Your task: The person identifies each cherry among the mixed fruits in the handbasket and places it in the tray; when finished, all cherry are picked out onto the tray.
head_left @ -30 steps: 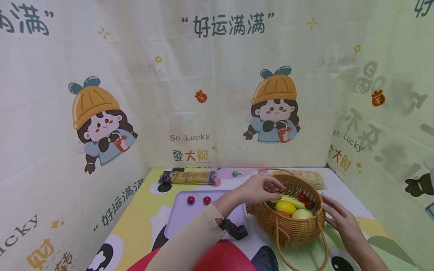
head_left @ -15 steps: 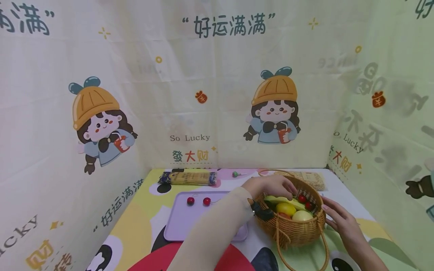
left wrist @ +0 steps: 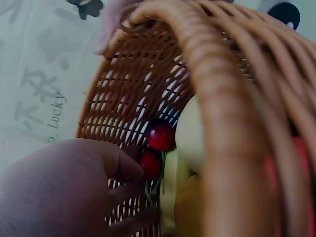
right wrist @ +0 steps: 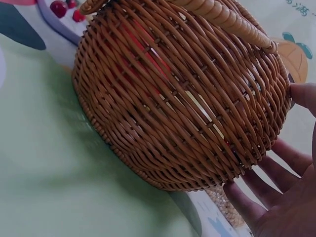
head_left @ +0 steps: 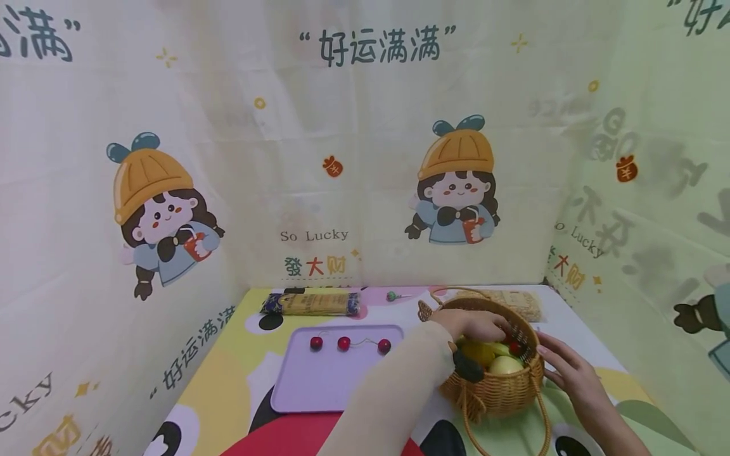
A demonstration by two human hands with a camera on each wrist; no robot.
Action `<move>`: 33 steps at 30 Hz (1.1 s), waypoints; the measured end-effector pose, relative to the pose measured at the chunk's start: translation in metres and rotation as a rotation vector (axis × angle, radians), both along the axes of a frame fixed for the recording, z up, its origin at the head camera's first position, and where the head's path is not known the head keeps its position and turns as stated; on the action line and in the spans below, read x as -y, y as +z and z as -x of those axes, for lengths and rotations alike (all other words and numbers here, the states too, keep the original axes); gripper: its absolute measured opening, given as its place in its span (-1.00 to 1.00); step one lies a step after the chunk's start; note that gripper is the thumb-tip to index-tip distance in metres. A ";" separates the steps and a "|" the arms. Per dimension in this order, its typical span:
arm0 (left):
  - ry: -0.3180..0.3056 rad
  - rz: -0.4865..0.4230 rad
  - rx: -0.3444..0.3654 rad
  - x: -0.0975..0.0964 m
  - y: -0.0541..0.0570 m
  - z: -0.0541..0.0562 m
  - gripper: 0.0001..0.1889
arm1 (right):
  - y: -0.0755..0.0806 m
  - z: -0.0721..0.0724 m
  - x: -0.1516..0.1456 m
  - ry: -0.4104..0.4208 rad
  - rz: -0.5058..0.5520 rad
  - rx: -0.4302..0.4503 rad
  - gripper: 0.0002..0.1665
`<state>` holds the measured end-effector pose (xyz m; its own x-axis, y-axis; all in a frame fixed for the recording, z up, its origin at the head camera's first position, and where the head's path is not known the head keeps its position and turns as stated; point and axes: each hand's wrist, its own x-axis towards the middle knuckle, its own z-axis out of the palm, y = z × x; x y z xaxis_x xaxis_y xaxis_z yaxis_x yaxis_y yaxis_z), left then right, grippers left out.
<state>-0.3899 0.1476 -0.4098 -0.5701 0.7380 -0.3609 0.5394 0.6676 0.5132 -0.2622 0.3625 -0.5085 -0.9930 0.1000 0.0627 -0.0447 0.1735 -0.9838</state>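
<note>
My left hand [head_left: 473,324] reaches down into a brown wicker basket [head_left: 504,399]. In the left wrist view its thumb and fingers pinch a dark red cherry [left wrist: 152,166] against the inner side of the basket, the fingers partly hidden. A second cherry [left wrist: 160,135] lies right beside it, with green stems below. Around them are a pale round fruit [head_left: 505,365] and a yellow banana [left wrist: 169,185]; the left forearm covers other contents. My right hand [head_left: 573,370] rests with extended fingers against the basket's right side, fingertips at the weave and near the rim.
Left of the basket, a lilac tray [head_left: 310,396] carries three red cherries, one of them this cherry [head_left: 316,343]. Behind it lie a pasta packet [head_left: 316,304] and a small green-headed item [head_left: 391,296]. Another clear packet [head_left: 527,304] sits behind the basket, whose rope handle [head_left: 467,430] hangs in front.
My left hand has moved right and down, from above the basket's left rim to deep inside at the cherries. The right hand stays against the basket.
</note>
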 end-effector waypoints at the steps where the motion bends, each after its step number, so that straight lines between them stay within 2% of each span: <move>1: 0.013 0.009 0.004 -0.002 -0.001 -0.002 -0.46 | 0.000 0.001 0.001 0.001 -0.010 0.005 -0.42; 4: 0.056 0.026 -0.015 -0.004 -0.002 -0.007 -0.46 | 0.000 0.002 0.003 0.005 -0.028 0.008 -0.35; 7: 0.092 0.031 -0.094 -0.004 -0.004 -0.009 -0.54 | 0.001 0.002 0.006 0.007 -0.027 0.010 -0.33; 10: 0.120 0.020 -0.176 -0.001 -0.007 -0.008 -0.70 | 0.001 0.003 0.008 0.008 -0.030 0.015 -0.32; 11: 0.132 0.006 -0.183 0.001 -0.008 -0.008 -0.75 | 0.001 0.004 0.009 0.007 -0.031 0.016 -0.31; 13: 0.157 -0.033 -0.162 0.005 -0.010 -0.006 -0.79 | 0.001 0.004 0.009 0.006 -0.034 0.018 -0.30; 17: 0.198 -0.092 -0.097 0.011 -0.012 -0.002 -0.76 | 0.000 0.005 0.009 0.003 -0.038 0.018 -0.30; 24: 0.163 -0.107 -0.095 0.016 -0.009 0.004 -0.80 | -0.001 0.004 0.006 0.003 -0.010 -0.001 -0.43; 29: 0.119 -0.102 -0.139 0.017 -0.005 0.001 -0.82 | -0.001 0.002 0.002 -0.003 0.024 0.000 -0.56; 33: 0.099 -0.123 -0.160 0.019 -0.003 -0.003 -0.81 | -0.001 0.002 0.000 -0.005 0.031 0.009 -0.59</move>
